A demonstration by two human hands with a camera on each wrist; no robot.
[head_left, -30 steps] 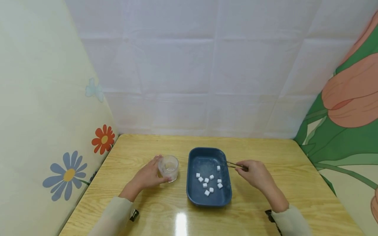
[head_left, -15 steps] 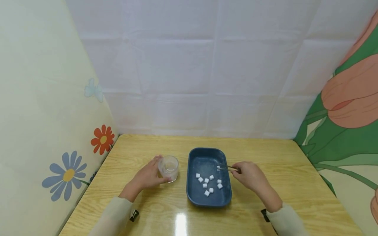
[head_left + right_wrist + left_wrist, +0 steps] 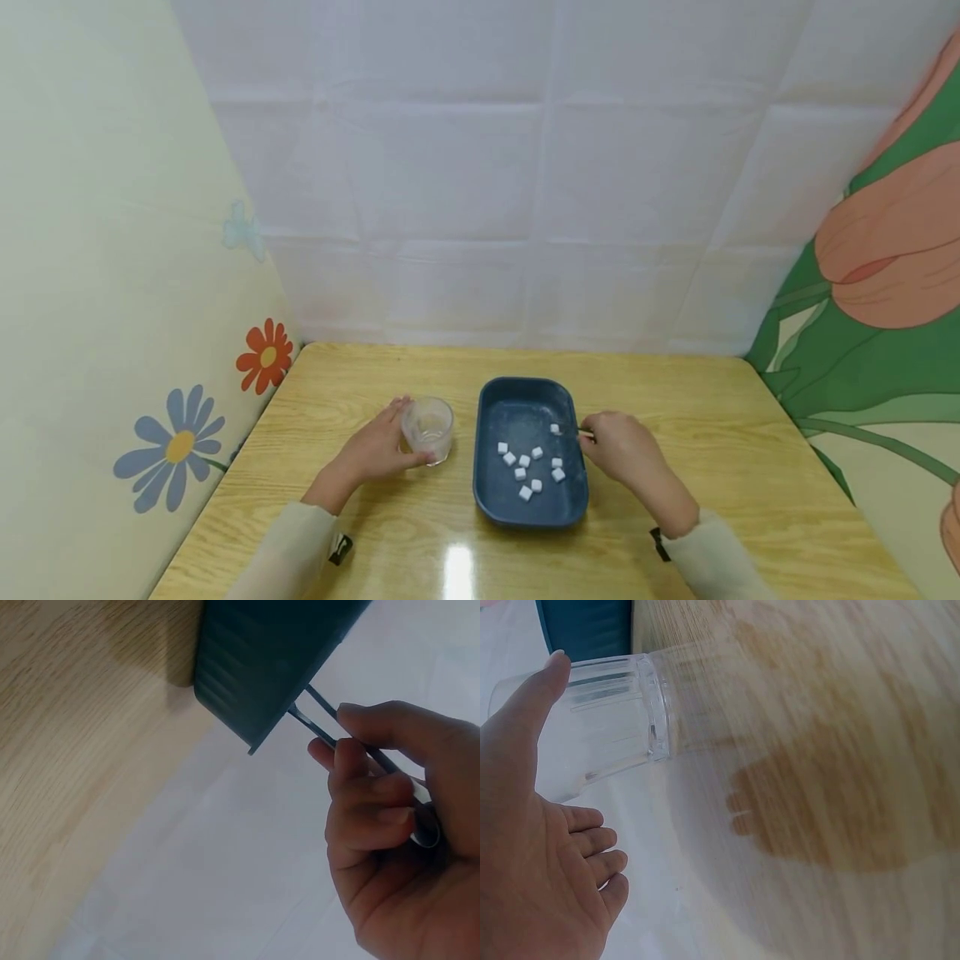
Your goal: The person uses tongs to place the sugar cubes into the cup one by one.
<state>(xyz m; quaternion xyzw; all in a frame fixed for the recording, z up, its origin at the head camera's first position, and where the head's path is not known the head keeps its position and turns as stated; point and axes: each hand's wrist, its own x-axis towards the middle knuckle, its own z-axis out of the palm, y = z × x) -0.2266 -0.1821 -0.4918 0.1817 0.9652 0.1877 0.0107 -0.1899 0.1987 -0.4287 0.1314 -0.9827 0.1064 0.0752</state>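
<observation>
In the head view, my left hand [image 3: 375, 446] holds a clear glass [image 3: 429, 429] standing on the table, left of a dark blue tray [image 3: 480, 492]. The left wrist view shows the thumb [image 3: 536, 694] along the glass's side [image 3: 611, 720], several fingers behind it. My right hand [image 3: 622, 450] grips small metal tongs [image 3: 586, 432] at the tray's right edge. Their two arms [image 3: 313, 726] reach over the rim, and the tray wall hides their tips in the right wrist view. A white cube [image 3: 555, 428] sits near the tips; several more cubes [image 3: 524, 461] lie lower in the tray.
The wooden table [image 3: 360, 550] ends at a white cloth backdrop [image 3: 450, 208]. Flower-printed panels stand on the left [image 3: 112, 275] and right [image 3: 892, 250].
My right hand has moved left toward the tray, bringing the tongs over its rim to the upper right cube. The left hand and the glass stay where they were.
</observation>
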